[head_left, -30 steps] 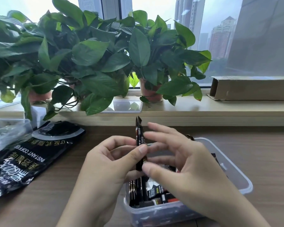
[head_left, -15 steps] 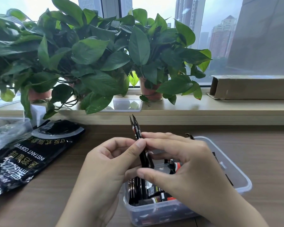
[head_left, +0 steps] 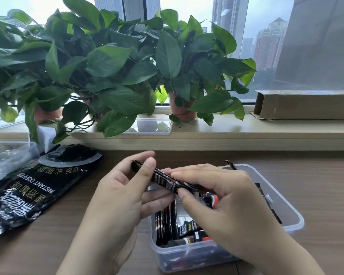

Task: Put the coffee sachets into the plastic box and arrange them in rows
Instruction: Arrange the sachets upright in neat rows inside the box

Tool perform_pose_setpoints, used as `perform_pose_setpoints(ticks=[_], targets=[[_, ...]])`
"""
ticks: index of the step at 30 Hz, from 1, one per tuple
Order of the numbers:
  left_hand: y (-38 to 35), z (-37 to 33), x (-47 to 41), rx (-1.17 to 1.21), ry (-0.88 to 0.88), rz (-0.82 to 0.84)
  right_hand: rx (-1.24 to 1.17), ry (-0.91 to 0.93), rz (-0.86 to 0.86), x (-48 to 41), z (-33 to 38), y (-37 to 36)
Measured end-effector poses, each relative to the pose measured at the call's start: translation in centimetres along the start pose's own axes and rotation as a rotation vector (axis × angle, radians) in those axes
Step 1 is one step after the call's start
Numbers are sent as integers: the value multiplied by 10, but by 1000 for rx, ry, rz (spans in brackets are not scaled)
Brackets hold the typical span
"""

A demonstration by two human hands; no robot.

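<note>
A clear plastic box (head_left: 290,213) stands on the wooden desk at centre right, with several black coffee sachets (head_left: 173,225) inside, some upright along its left wall. Above the box's far left corner both hands hold a thin bundle of black sachets (head_left: 165,180), tilted down to the right. My left hand (head_left: 117,197) pinches the bundle's upper left end between thumb and fingers. My right hand (head_left: 222,197) grips its lower right part, thumb underneath and fingers over the top, hiding much of the box's inside.
A black instant coffee bag (head_left: 28,187) lies on the desk at left, beside a clear container (head_left: 8,157). Potted plants (head_left: 111,62), a clear lid (head_left: 153,126) and a cardboard box (head_left: 306,104) sit on the window sill behind.
The sachet bundle has gone from upright to lying tilted down to the right. My left hand moved up and left along it; my right hand lowered toward the box.
</note>
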State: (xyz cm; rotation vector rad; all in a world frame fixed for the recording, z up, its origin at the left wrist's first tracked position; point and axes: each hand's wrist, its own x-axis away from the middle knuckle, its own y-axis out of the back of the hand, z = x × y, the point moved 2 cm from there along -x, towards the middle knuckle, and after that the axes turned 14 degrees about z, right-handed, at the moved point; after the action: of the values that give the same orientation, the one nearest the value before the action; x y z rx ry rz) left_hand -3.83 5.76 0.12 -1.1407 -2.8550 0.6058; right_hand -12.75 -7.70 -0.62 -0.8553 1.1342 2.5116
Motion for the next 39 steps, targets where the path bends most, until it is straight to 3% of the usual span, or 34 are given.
perform_pose_setpoints(ticks=[6, 13, 18, 22, 29, 34, 39], targets=[[2, 6, 0, 17, 1, 21, 32, -40, 12, -1, 0, -4], [-2, 6, 0, -103, -60, -16, 304, -99, 10, -1, 6, -2], [9, 16, -6, -632, -264, -53, 245, -224, 19, 0, 4, 0], [30, 8, -13, -1096, -457, 92, 147, -488, -138, 4, -6, 15], [24, 28, -28, -1374, 35, 567, 11, -714, -151, 6, -12, 18], [11, 26, -27, -1503, 252, 635, 30, -740, -126, 6, -15, 15], [10, 28, -24, -1539, 223, 622, 20, -773, -42, 6, -14, 15]])
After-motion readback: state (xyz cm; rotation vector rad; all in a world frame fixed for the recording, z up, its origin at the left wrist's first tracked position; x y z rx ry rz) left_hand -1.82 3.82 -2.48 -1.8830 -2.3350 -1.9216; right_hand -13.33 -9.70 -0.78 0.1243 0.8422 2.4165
